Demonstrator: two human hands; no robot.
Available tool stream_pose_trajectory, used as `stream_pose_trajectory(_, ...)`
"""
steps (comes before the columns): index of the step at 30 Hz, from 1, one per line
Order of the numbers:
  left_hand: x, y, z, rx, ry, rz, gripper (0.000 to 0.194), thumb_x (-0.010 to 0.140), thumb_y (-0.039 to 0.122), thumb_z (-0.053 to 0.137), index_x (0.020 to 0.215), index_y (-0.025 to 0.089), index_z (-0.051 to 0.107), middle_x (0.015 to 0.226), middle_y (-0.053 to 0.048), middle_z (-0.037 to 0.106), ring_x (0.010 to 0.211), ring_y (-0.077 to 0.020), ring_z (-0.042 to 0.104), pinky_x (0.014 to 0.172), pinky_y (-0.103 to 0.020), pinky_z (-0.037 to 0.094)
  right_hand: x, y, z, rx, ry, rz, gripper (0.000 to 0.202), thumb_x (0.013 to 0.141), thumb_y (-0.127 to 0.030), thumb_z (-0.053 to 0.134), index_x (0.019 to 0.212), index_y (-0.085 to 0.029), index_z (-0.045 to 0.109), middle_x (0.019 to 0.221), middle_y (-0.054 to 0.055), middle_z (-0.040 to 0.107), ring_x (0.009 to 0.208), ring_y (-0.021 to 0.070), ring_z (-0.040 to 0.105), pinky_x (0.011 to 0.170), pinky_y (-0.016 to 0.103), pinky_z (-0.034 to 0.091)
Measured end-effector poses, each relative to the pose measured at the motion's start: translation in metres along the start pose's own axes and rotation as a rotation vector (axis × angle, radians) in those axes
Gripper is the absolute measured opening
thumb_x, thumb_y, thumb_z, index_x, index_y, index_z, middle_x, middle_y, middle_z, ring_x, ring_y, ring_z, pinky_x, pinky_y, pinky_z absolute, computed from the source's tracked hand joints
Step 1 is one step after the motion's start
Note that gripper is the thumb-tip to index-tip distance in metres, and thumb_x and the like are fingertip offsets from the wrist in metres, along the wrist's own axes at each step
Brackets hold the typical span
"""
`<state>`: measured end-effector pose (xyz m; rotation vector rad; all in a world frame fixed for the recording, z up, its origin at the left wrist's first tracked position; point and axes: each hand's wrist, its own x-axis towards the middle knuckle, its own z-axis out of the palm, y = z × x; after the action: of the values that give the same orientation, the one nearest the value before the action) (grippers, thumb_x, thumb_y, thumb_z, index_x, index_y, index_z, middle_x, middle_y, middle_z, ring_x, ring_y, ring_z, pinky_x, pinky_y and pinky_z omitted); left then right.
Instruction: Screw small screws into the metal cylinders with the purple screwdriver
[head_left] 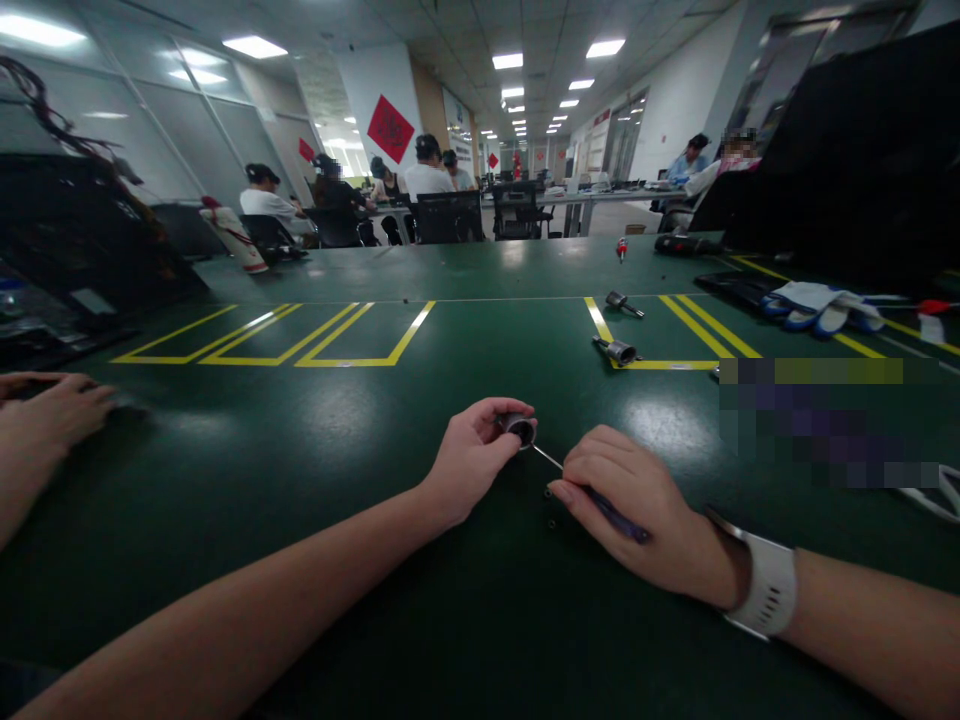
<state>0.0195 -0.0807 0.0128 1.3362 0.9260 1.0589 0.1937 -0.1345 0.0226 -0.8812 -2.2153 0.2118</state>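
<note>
My left hand is closed around a short, hollow grey metal cylinder, its dark open end turned toward my right hand. Gripped in my right hand is a screwdriver with a thin shaft and a dark purplish handle. The shaft's tip is at the cylinder's lower rim; whether it touches or enters a screw there I cannot tell. Two tiny dark ring-like pieces lie on the green table just below the right fingers. Beyond the hands lie two similar metal pieces, one nearer and one farther.
Another person's hand rests at the left edge. Yellow tape lines mark the green tabletop. White-and-blue gloves, a dark power tool and a small red item lie farther right. A white bottle stands back left.
</note>
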Motion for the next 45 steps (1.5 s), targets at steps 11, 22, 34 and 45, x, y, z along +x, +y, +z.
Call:
stream_pose_trajectory(11, 0.004, -0.006, -0.005, 0.037, -0.005, 0.003, 0.027, 0.069, 0.005, 0.056, 0.094, 0.013, 0.062, 0.102, -0.007, 0.066, 0.098, -0.0208, 0.062, 0.091, -0.039, 0.047, 0.0, 0.001, 0.002, 0.012, -0.013, -0.009, 0.014, 0.088, -0.019, 0.048, 0.077, -0.015, 0.056, 0.073, 0.004, 0.058, 0.069, 0.0151, 0.05, 0.063, 0.03, 0.038)
stream_pose_trajectory(22, 0.005, -0.01, -0.009, 0.069, -0.035, 0.007, 0.023, 0.074, 0.007, 0.054, 0.094, 0.015, 0.062, 0.102, -0.006, 0.066, 0.096, -0.0202, 0.063, 0.088, -0.039, 0.05, 0.001, -0.002, -0.004, 0.138, 0.141, 0.031, 0.022, 0.088, -0.019, 0.043, 0.068, -0.017, 0.05, 0.062, 0.001, 0.051, 0.06, 0.0132, 0.046, 0.058, 0.029, 0.037)
stream_pose_trajectory(34, 0.007, -0.004, -0.008, 0.047, 0.03, -0.062, 0.028, 0.069, 0.01, 0.061, 0.097, 0.014, 0.062, 0.1, -0.007, 0.066, 0.096, -0.0197, 0.061, 0.092, -0.038, 0.046, -0.004, 0.006, -0.003, 0.287, 0.176, 0.314, 0.041, 0.091, -0.029, 0.038, 0.052, -0.019, 0.043, 0.048, -0.004, 0.041, 0.045, 0.009, 0.04, 0.045, 0.025, 0.03)
stream_pose_trajectory(45, 0.007, -0.01, -0.012, 0.031, -0.005, -0.055, 0.031, 0.07, 0.01, 0.06, 0.1, 0.016, 0.061, 0.103, -0.006, 0.065, 0.1, -0.0191, 0.06, 0.094, -0.038, 0.044, 0.004, 0.002, -0.006, 0.302, 0.065, 0.322, 0.041, 0.091, -0.03, 0.039, 0.051, -0.019, 0.042, 0.047, -0.004, 0.041, 0.044, 0.0084, 0.039, 0.044, 0.024, 0.03)
